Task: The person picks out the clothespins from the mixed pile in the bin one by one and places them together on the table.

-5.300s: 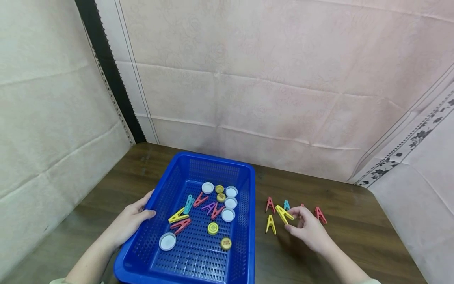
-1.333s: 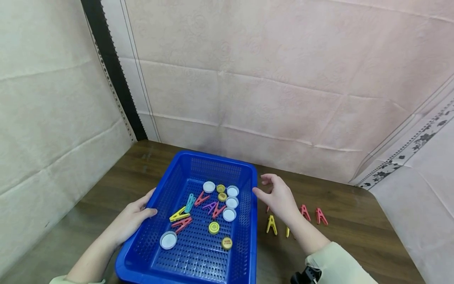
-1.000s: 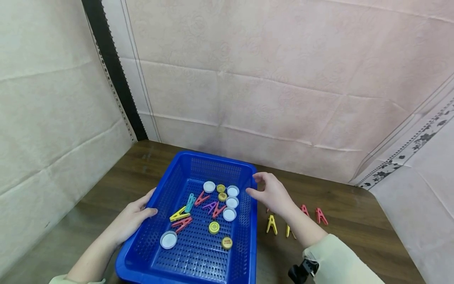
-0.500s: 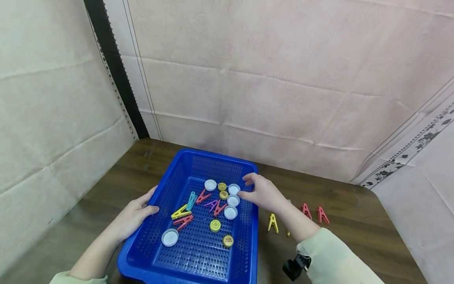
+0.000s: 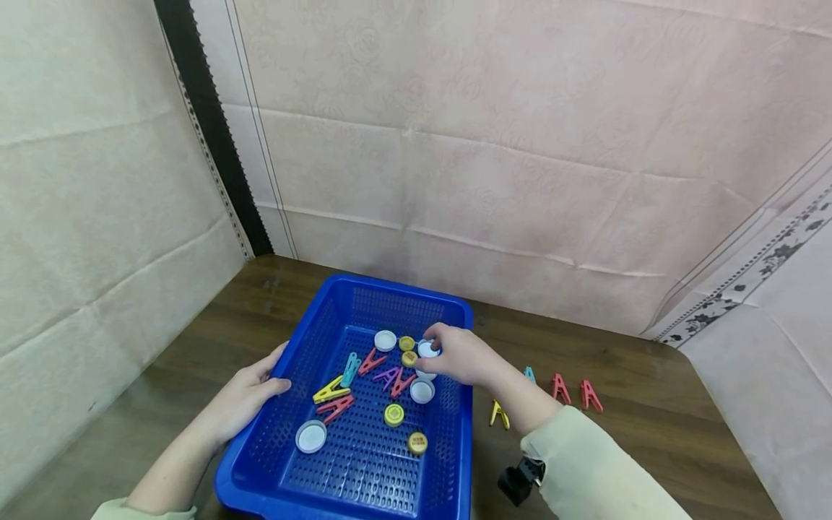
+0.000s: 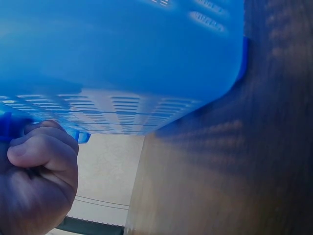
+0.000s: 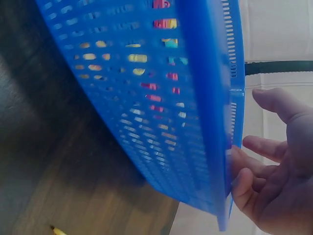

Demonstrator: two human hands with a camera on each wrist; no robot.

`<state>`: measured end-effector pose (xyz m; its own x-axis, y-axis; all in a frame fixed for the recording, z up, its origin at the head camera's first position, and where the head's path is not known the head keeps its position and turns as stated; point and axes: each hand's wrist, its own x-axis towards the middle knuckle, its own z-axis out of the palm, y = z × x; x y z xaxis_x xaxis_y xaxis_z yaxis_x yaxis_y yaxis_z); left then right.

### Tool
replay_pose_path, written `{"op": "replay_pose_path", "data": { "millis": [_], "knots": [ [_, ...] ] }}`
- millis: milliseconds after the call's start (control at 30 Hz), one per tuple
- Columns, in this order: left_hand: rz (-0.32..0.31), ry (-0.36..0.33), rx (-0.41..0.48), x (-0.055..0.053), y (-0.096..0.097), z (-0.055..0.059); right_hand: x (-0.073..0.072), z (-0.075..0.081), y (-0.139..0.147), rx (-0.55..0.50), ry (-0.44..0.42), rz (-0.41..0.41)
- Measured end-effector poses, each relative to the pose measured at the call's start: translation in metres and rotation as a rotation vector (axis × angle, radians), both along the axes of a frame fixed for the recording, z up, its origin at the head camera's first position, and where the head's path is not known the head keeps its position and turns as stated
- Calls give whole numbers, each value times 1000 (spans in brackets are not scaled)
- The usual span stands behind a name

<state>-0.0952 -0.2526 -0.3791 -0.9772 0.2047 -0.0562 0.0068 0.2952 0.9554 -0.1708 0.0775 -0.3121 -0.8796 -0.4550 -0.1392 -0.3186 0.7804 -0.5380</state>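
Note:
A blue perforated plastic basket (image 5: 460, 448) stands on the table, tilted across the head view. My left hand (image 5: 242, 399) grips its left rim; in the left wrist view the fingers of that hand (image 6: 41, 171) curl around the edge. Over the right side of the basket reaches my right hand (image 5: 463, 357), its fingers spread, with nothing visible between them. Beneath and beside it lie a white cap (image 5: 428, 348), another white cap (image 5: 422, 392) and a gold cap (image 5: 409, 359). The right wrist view has this hand (image 7: 288, 161) at the basket's rim.
Inside the basket lie several clothespins, among them a yellow one (image 5: 331, 391) and a teal one (image 5: 350, 369), and more caps. On the table to the right are red clothespins (image 5: 560, 388), a blue one (image 5: 529, 374) and a yellow one (image 5: 499, 414). Cloth walls stand behind.
My right hand earlier held a yellow clothespin above the table; it has let that go and moved left over the basket, into it. My left hand keeps its grip on the rim.

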Motion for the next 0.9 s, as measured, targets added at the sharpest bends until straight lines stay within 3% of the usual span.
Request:
{"op": "replay_pose_path", "data": {
  "millis": [367,567,900],
  "knots": [
    [2,1,-3,0,0,0,0,2,-19,84,-66,68],
    [1,1,-1,0,0,-2,0,3,-29,113,-100,41],
    [0,1,-2,-1,0,-1,-10,7,-37,73,-147,3]
  ]
}}
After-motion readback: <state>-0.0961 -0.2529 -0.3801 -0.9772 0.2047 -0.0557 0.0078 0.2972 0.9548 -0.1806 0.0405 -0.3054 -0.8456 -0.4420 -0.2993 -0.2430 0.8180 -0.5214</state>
